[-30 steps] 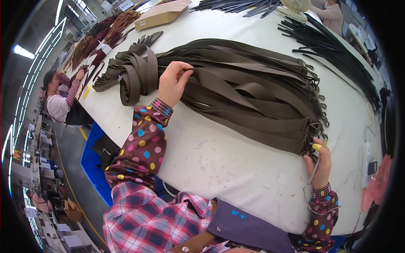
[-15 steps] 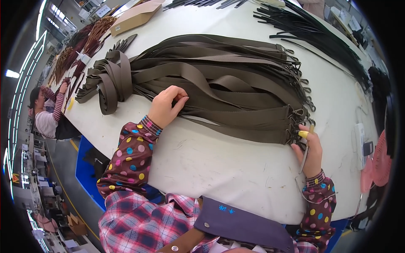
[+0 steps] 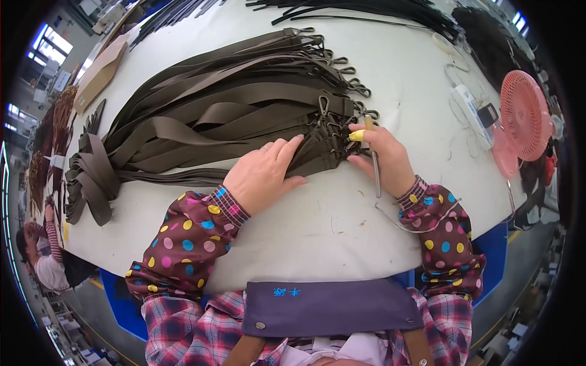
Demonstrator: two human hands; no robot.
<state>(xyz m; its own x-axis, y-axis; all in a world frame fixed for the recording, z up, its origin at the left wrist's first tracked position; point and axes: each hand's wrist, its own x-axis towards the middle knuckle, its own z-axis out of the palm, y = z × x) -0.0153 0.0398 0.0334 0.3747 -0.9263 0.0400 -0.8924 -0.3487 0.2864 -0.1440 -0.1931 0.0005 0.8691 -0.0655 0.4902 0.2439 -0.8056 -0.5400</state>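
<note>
The left hand (image 3: 264, 175) lies flat and open on the pile of olive-brown webbing straps (image 3: 226, 119), near their end with the metal clips (image 3: 332, 122) — it seems to press them down so they stay in place. The right hand (image 3: 381, 157) is closed around a thin tool (image 3: 373, 165), its yellow-covered fingertip at the clips. The straps spread over the white table (image 3: 317, 226); a pink fan (image 3: 526, 116) stands at the right.

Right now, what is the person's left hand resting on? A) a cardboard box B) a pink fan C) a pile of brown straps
C: the left hand lies flat on the pile of brown straps, far from the pink fan at the table's right.
</note>
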